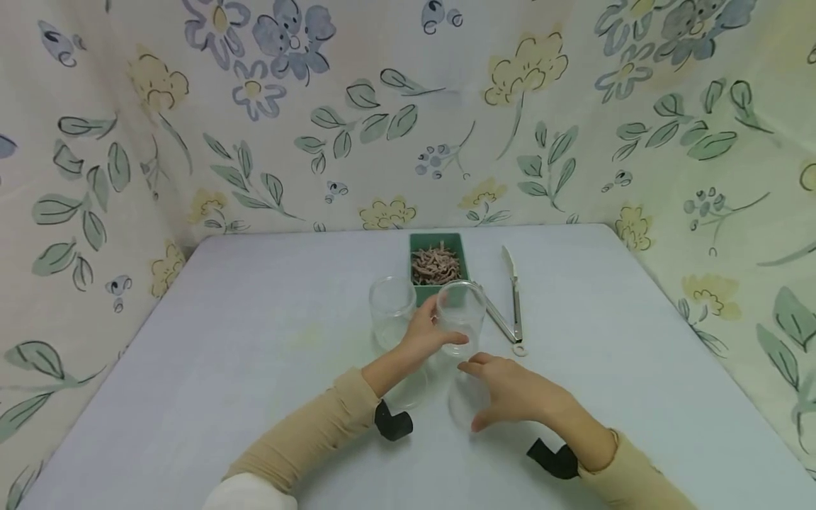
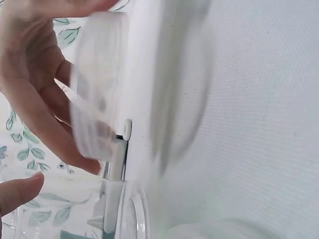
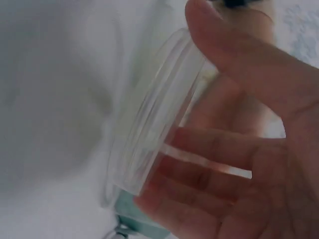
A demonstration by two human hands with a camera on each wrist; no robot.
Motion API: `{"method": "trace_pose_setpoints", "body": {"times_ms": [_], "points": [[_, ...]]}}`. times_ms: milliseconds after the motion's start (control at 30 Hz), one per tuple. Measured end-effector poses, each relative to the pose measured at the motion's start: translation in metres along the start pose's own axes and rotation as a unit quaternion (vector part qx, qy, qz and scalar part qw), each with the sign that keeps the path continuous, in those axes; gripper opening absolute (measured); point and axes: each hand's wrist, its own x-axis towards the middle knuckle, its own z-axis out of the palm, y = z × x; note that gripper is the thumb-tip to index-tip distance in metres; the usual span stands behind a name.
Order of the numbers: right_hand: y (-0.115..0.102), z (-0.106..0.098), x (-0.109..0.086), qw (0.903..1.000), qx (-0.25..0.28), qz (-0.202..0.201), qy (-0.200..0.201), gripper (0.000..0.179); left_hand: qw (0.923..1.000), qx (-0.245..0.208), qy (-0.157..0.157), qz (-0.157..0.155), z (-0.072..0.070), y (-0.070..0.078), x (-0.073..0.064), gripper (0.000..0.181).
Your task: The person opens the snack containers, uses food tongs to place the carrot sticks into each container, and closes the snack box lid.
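Observation:
My left hand [image 1: 423, 336] holds a clear jar [image 1: 462, 308], its thumb low on the near side. The left wrist view shows that thumb [image 2: 22, 194] against the jar wall [image 2: 75, 204]. My right hand [image 1: 516, 388] grips a clear round lid [image 3: 154, 114] by its edge, thumb on one side and fingers on the other. The lid [image 2: 99, 84] is close over the table, with a shadow beside it. A second clear jar [image 1: 391, 304] stands left of the held one. Another clear lid [image 1: 411, 389] lies on the table, partly hidden by my left forearm.
Beyond the jars is a green tray [image 1: 428, 290] of brown shredded strips [image 1: 437, 263]. Metal tongs [image 1: 516, 308] lie to its right, spread in a V. A floral curtain [image 1: 408, 127] hangs behind the white table [image 1: 223, 340].

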Motion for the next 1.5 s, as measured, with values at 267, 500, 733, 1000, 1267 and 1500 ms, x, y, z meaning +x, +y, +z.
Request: {"method": "trace_pose_setpoints", "body": {"times_ms": [267,500,733,1000,1267,1500], "points": [[-0.003,0.025,0.018,0.997,-0.07,0.024,0.021,0.083,0.9985,0.052,0.01,0.011,0.002,-0.002,0.0,0.084],[-0.001,0.03,0.023,0.985,-0.162,0.002,0.058,0.074,0.9976,0.068,0.005,0.011,0.001,0.0,-0.001,0.086],[0.001,0.034,0.025,0.9818,-0.174,-0.007,0.074,0.078,0.9973,0.072,0.004,0.014,0.0,0.0,-0.001,0.087],[-0.003,0.012,0.012,0.992,-0.112,0.037,0.046,0.086,0.9958,0.086,0.002,0.028,-0.002,-0.001,-0.005,0.09],[0.015,-0.037,-0.021,0.9959,0.038,0.047,0.067,0.07,0.9917,0.112,-0.062,-0.002,-0.021,-0.001,-0.039,0.101],[0.068,-0.069,-0.015,0.9625,0.166,0.129,0.172,0.072,0.9946,0.025,-0.091,0.043,-0.057,0.006,-0.073,0.082]]}}
